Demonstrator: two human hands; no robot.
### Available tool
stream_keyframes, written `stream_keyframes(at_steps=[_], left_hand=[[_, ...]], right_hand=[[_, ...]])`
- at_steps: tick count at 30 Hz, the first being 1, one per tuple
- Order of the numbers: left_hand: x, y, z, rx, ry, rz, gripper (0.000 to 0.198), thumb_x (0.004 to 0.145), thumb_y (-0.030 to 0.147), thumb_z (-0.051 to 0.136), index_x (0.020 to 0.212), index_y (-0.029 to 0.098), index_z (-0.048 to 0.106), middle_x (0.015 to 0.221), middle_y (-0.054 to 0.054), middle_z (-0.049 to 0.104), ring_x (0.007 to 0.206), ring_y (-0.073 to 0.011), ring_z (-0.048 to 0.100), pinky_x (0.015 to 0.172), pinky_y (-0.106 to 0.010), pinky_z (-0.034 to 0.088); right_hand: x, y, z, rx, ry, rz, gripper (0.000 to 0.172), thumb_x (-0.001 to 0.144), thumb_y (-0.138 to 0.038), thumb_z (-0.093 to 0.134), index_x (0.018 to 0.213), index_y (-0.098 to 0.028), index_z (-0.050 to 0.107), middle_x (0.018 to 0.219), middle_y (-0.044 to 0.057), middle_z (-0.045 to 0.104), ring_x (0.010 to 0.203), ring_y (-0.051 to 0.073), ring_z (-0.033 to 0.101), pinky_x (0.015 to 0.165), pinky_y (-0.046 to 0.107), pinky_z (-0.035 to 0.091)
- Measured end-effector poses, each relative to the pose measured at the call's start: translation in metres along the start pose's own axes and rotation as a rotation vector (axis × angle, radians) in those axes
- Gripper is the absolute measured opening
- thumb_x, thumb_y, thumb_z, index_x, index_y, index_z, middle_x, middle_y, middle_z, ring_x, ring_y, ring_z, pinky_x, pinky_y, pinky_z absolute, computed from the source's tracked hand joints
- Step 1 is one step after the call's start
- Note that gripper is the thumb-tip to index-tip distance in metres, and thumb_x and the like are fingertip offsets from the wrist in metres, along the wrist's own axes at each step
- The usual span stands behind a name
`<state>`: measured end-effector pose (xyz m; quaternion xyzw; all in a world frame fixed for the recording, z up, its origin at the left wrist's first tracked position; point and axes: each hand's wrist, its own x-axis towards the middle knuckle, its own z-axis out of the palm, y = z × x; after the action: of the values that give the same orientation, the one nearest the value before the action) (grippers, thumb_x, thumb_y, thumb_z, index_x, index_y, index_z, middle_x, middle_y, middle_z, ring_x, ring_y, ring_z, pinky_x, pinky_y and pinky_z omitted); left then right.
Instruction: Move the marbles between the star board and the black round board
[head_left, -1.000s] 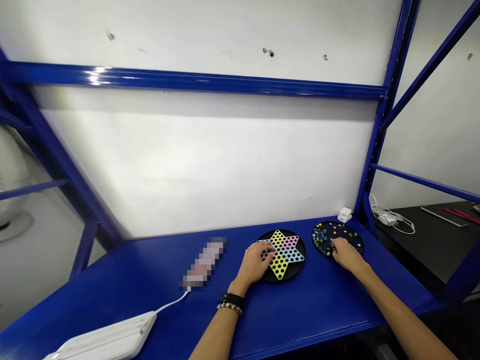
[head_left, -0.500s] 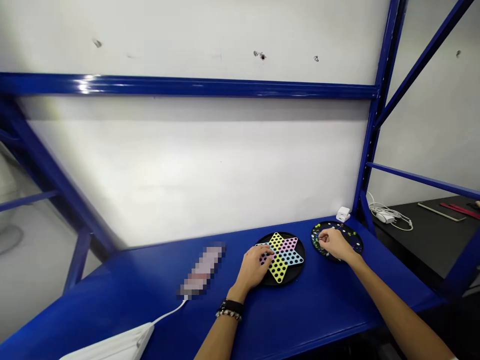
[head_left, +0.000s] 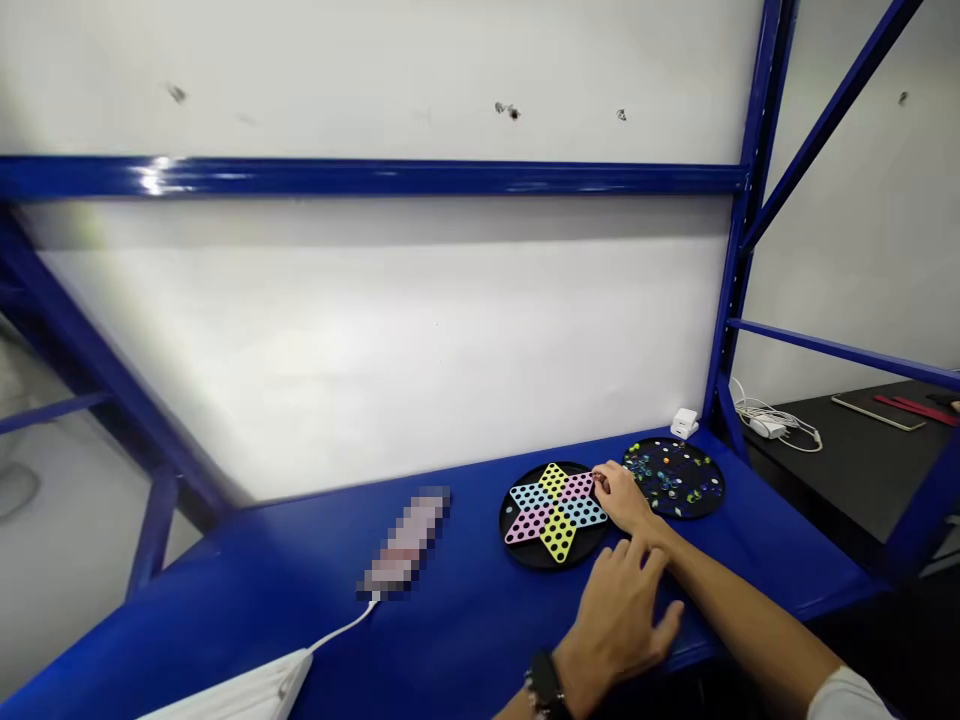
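A Chinese checkers board [head_left: 559,512], a star of yellow, pink and blue points full of dark holes, rests in a round black tray. At its right edge, by the pink point, is my right hand [head_left: 621,496], fingers curled together; whatever they pinch is too small to make out. My left hand [head_left: 624,608] hangs nearer to me with fingers apart, holding nothing, its fingertips overlapping my right forearm in view. Right of the board, a second black tray [head_left: 701,490] carries many scattered small marbles in mixed colours.
Behind the marble tray sits a white charger [head_left: 684,424]. On the left lie a blurred-out phone-like object [head_left: 405,545] and its white cable, leading to a white power strip [head_left: 232,690]. Blue frame posts [head_left: 731,290] rise around the blue table.
My right hand has gone left from the marble tray to the board's right edge. My left hand has left the board, moving right and towards me, its fingers spread.
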<state>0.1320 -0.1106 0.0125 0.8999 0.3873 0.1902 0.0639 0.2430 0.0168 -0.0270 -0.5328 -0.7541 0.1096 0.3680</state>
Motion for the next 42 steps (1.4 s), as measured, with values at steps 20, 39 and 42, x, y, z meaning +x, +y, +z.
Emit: stream_keyframes(at_steps=[20, 39, 42], left_hand=[[0.027, 0.001, 0.022, -0.056, -0.132, -0.14, 0.014, 0.086, 0.031, 0.058, 0.097, 0.024, 0.052, 0.101, -0.003, 0.063, 0.077, -0.0184, 0.063, 0.062, -0.029, 0.039], [0.039, -0.035, -0.004, -0.084, 0.184, -0.282, 0.005, 0.076, 0.021, 0.054, 0.072, 0.022, 0.05, 0.07, 0.0, 0.061, 0.064, -0.0152, 0.057, 0.059, -0.027, 0.035], [0.047, -0.06, -0.02, -0.058, 0.274, -0.334, 0.003, 0.081, 0.022, 0.052, 0.078, 0.022, 0.053, 0.076, 0.0, 0.064, 0.07, -0.0162, 0.059, 0.064, -0.027, 0.038]], right_hand=[[0.006, 0.012, -0.004, 0.308, 0.093, 0.017, 0.03, 0.088, -0.014, 0.041, 0.086, -0.019, 0.071, 0.089, 0.005, 0.067, 0.083, 0.016, 0.062, 0.083, 0.029, 0.047], [0.003, 0.003, -0.013, -0.001, -0.198, -0.075, 0.009, 0.072, -0.014, 0.062, 0.075, -0.02, 0.068, 0.085, 0.002, 0.061, 0.082, 0.016, 0.053, 0.072, 0.025, 0.04], [0.004, 0.006, -0.021, 0.014, -0.156, -0.078, 0.01, 0.076, -0.015, 0.059, 0.077, -0.02, 0.067, 0.09, 0.003, 0.061, 0.087, 0.017, 0.054, 0.077, 0.026, 0.04]])
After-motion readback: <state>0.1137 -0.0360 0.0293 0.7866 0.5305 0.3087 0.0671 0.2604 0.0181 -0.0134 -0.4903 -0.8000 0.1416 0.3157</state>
